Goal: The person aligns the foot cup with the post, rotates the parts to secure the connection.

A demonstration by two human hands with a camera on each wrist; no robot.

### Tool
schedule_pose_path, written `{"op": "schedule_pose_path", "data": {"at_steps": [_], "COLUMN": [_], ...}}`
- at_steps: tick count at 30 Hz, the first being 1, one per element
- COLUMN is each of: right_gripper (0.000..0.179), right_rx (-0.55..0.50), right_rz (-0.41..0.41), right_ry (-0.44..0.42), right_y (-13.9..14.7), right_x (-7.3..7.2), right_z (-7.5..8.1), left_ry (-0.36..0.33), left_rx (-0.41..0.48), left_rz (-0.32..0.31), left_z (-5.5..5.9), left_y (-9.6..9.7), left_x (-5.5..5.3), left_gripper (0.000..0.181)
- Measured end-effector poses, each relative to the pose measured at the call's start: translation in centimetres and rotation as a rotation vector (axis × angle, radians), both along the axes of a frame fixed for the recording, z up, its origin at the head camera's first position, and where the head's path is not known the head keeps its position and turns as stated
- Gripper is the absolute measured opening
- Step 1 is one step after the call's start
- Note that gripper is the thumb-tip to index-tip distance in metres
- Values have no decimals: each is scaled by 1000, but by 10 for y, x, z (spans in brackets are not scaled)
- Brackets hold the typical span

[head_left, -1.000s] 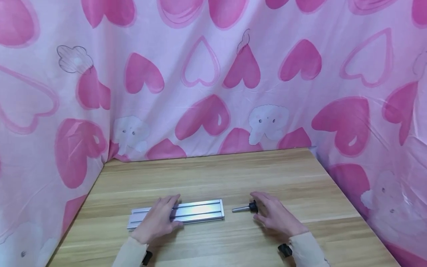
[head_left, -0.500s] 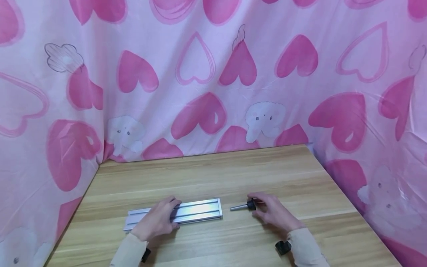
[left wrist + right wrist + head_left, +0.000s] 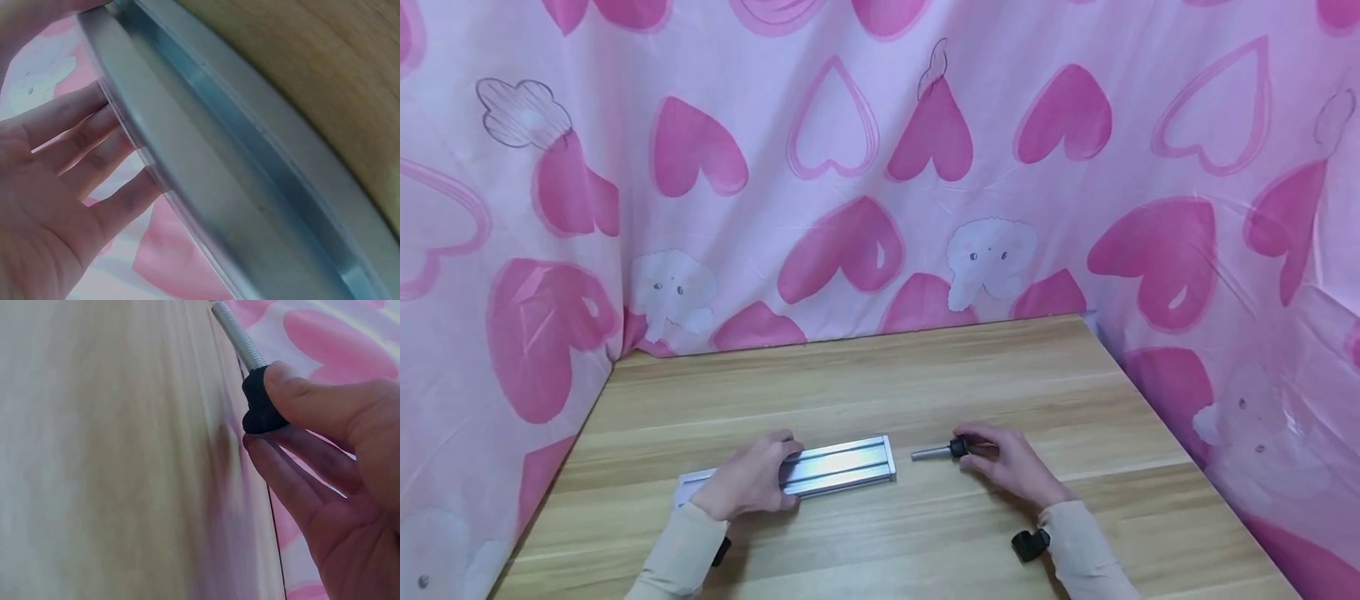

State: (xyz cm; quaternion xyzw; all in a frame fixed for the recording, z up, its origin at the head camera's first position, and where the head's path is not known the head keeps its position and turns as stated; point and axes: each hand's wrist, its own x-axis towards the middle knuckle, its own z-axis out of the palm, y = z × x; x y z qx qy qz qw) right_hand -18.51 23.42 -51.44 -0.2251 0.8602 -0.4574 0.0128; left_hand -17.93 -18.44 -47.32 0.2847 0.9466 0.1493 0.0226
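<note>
My left hand [image 3: 751,477] grips a silver aluminium extrusion [image 3: 842,462] from above, thumb on the near side and fingers over the far side. Its grooved surface fills much of the left wrist view, with fingertips along one edge of the extrusion [image 3: 187,144]. To its right, my right hand [image 3: 1009,462] pinches a knob bolt by its black head [image 3: 958,447]. The bolt's bare shaft points left, toward the extrusion's end, with a small gap between them. Up close in the right wrist view, the thumb lies on the lobed black knob [image 3: 259,409] and the threaded shaft [image 3: 239,336] juts out.
Both hands work over a wood-grain table [image 3: 865,375]. A pink curtain with hearts [image 3: 842,242] hangs behind it and along both sides. A black wrist-worn piece [image 3: 1030,546] sits by the right sleeve, and another [image 3: 721,552] by the left.
The right fingers and thumb have closed in on the bolt's black knob. The left fingers have drawn in around the extrusion. The head view has shifted slightly.
</note>
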Motion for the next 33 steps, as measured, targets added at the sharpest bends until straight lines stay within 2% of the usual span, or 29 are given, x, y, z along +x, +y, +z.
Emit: {"op": "schedule_pose_path", "data": {"at_steps": [4, 7, 10, 20, 27, 33], "right_gripper": [49, 50, 50, 48, 47, 47], "right_rx": [-68, -139, -170, -137, -99, -113], "right_rz": [2, 26, 42, 24, 22, 52], "right_ry": [-41, -92, -106, -83, -61, -81], "right_y": [-4, -8, -12, -16, -14, -15], "right_x": [3, 7, 11, 23, 23, 21], "right_z": [4, 10, 15, 25, 34, 39], "left_ry": [-3, 20, 36, 3, 6, 22], "left_rx": [2, 25, 49, 74, 68, 63], "left_rz": [-15, -45, -67, -71, -66, -61], "left_z": [6, 12, 18, 31, 40, 45], "left_y": [0, 0, 1, 3, 4, 3], "left_x": [3, 5, 8, 17, 19, 22], "left_gripper": [64, 65, 64, 66, 67, 67]}}
